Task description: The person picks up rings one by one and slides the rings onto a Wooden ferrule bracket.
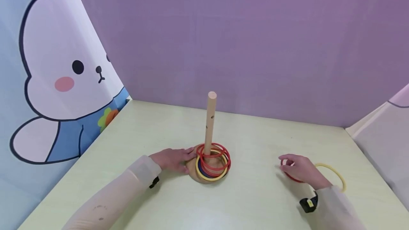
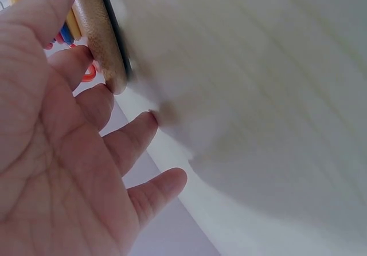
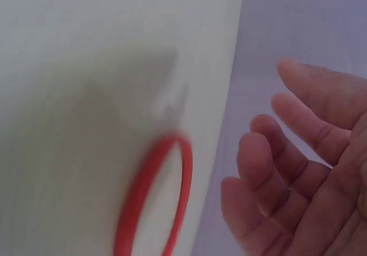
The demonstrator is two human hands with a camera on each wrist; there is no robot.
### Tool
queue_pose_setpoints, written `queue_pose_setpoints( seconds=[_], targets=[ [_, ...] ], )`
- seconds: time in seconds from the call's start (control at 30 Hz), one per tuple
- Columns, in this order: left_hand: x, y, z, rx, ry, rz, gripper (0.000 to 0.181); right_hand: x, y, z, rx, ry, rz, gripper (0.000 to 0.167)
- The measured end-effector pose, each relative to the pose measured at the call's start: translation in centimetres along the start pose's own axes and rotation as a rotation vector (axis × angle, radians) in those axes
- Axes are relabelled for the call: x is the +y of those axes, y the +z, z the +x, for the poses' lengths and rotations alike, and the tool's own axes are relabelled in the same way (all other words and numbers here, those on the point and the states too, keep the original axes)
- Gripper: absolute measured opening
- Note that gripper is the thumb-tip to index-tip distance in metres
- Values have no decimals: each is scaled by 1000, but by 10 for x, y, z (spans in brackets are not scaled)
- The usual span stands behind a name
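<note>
A round wooden base carries an upright wooden peg. Around the peg's foot lie several rings: red rings, a yellow ring and a dark blue one partly covered. My left hand rests against the base's left side, fingers spread; the left wrist view shows them along the base's edge. To the right, my right hand hovers by a loose red ring. Its fingers are loosely bent and apart from that ring, holding nothing.
Just beyond my right wrist a yellow ring lies on the pale table, partly hidden by the forearm. A purple cloth hangs behind the table. On the left hangs a cloth with a cartoon print.
</note>
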State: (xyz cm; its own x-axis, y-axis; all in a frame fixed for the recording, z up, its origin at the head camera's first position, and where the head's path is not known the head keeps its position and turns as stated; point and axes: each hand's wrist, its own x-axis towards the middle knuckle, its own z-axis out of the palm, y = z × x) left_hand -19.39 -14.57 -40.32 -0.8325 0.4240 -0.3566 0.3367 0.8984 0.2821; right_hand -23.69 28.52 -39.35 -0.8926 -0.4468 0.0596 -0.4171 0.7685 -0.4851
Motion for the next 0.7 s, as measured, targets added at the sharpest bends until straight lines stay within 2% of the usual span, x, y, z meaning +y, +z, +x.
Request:
queue_pose_setpoints(
  seconds=[0.17,0.4,0.57,0.7],
  targets=[
    [-3,1,0,8,-13,20,68,12,-13,-2,-33,49,-46,30],
    [-1,1,-1,3,-29,-10,67,26,-25,7,-94,106,-98,32],
    [1,1,-1,-1,-28,-6,68,38,-21,13,-97,59,-103,31],
    [1,1,1,-1,-21,13,68,44,-19,16,-70,-49,-126,31]
  ],
)
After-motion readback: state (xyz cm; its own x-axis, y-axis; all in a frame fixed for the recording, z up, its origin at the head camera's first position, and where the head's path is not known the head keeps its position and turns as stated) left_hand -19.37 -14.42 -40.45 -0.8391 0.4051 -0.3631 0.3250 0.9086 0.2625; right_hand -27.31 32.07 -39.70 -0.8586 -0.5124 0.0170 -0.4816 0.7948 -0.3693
